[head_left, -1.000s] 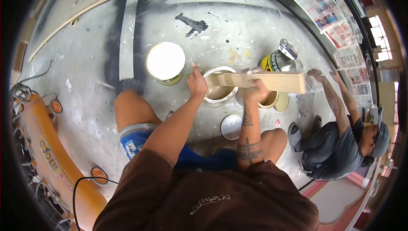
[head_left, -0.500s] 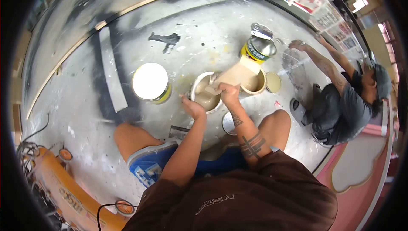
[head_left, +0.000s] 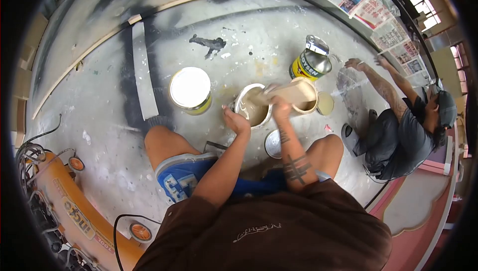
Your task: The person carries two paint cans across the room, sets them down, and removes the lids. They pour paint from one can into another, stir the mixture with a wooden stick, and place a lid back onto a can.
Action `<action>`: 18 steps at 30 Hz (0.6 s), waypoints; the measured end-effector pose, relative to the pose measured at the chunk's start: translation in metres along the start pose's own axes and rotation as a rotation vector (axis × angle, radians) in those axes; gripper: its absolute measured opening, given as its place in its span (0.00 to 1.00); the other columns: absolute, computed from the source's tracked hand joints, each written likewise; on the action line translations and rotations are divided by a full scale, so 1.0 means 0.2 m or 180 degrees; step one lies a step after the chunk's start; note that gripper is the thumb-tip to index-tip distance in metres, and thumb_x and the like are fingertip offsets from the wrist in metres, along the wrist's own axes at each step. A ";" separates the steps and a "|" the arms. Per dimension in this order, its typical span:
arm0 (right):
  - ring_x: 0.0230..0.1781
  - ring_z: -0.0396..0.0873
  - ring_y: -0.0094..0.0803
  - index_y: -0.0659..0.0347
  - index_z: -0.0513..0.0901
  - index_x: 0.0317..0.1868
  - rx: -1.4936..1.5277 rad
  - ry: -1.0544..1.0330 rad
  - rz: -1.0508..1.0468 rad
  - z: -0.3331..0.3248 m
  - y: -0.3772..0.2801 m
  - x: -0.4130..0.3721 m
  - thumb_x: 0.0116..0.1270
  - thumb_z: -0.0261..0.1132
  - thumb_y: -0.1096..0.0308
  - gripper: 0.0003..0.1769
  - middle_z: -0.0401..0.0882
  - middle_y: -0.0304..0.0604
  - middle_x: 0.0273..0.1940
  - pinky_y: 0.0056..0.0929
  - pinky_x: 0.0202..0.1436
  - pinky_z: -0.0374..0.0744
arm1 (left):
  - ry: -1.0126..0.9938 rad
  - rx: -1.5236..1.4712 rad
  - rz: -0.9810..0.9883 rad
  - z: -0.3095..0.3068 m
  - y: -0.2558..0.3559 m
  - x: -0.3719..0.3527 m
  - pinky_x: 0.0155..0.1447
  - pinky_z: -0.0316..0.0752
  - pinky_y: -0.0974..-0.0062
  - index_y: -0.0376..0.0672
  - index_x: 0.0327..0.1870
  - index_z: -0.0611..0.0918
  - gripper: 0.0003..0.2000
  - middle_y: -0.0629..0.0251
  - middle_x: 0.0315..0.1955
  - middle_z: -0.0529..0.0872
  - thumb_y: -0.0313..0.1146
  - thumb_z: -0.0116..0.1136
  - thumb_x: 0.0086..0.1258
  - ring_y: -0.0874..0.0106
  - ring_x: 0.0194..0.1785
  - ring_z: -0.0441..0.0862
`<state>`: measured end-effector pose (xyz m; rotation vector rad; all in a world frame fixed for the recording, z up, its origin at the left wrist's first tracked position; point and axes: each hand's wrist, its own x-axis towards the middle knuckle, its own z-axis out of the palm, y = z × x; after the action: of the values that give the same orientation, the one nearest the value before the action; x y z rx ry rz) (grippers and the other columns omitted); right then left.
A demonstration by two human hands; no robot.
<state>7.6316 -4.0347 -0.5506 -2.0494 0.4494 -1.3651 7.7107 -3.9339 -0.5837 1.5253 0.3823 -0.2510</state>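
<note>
My left hand (head_left: 236,122) is at the left side of a white-rimmed can (head_left: 244,94) of beige liquid, its fingers wrapped against the can's wall. Above the can's right edge, my right hand (head_left: 281,109) is closed on a wide, flat beige paddle (head_left: 294,93). The paddle's lower end is blurred over the liquid, and its broad end covers part of a second open can (head_left: 312,108) of beige material. Behind that one stands an open metal can (head_left: 304,67) with a yellow and green label.
A white-lidded can (head_left: 190,87) stands left; round lids (head_left: 273,144) (head_left: 325,103) and a flat scraper (head_left: 215,147) lie on the floor. A person (head_left: 398,126) crouches at the right. An orange compressor (head_left: 69,206) with hoses is at the lower left.
The paddle has swung from a steep slant to nearly level. The view has shifted, and the floor objects appear a little further right. My left hand is still at the can.
</note>
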 end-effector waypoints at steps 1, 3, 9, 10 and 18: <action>0.40 0.84 0.45 0.68 0.84 0.30 -0.1576 0.0008 -0.0963 0.03 0.05 -0.06 0.42 0.63 0.82 0.11 0.84 0.55 0.40 0.36 0.46 0.83 | -0.0004 -0.0054 0.0033 -0.01 -0.01 0.00 0.75 0.60 0.57 0.21 0.61 0.77 0.34 0.34 0.64 0.75 0.52 0.35 0.82 0.43 0.69 0.69; 0.41 0.82 0.46 0.69 0.80 0.31 -0.0856 0.0060 0.0079 0.04 -0.17 0.10 0.43 0.59 0.79 0.11 0.81 0.54 0.39 0.41 0.49 0.81 | -0.0029 0.0088 -0.0149 0.00 -0.02 0.02 0.75 0.60 0.57 0.22 0.61 0.77 0.34 0.34 0.64 0.75 0.53 0.35 0.82 0.44 0.70 0.69; 0.37 0.84 0.42 0.60 0.82 0.18 0.0975 0.0204 0.0945 -0.03 -0.04 0.09 0.43 0.66 0.80 0.05 0.85 0.49 0.34 0.43 0.49 0.81 | -0.0035 0.0141 -0.0014 -0.01 0.01 0.00 0.73 0.62 0.59 0.23 0.61 0.77 0.33 0.35 0.64 0.76 0.52 0.35 0.82 0.44 0.67 0.72; 0.36 0.85 0.41 0.59 0.81 0.18 -0.0342 0.0171 0.0250 0.01 -0.01 -0.01 0.44 0.64 0.82 0.07 0.85 0.48 0.33 0.39 0.44 0.82 | 0.0002 0.0155 0.0040 -0.01 0.01 -0.01 0.72 0.63 0.59 0.22 0.60 0.78 0.33 0.35 0.63 0.77 0.52 0.36 0.82 0.44 0.66 0.73; 0.29 0.83 0.30 0.59 0.81 0.18 0.0620 -0.1217 0.1092 -0.01 -0.06 0.13 0.46 0.62 0.84 0.09 0.84 0.39 0.26 0.29 0.33 0.79 | 0.0139 0.0164 -0.0008 0.01 0.08 -0.01 0.65 0.66 0.55 0.21 0.51 0.82 0.34 0.31 0.53 0.82 0.53 0.38 0.81 0.41 0.58 0.77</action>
<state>7.6407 -4.0412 -0.5232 -1.9059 0.4524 -0.7627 7.7151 -3.9358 -0.5689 1.5832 0.4149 -0.2314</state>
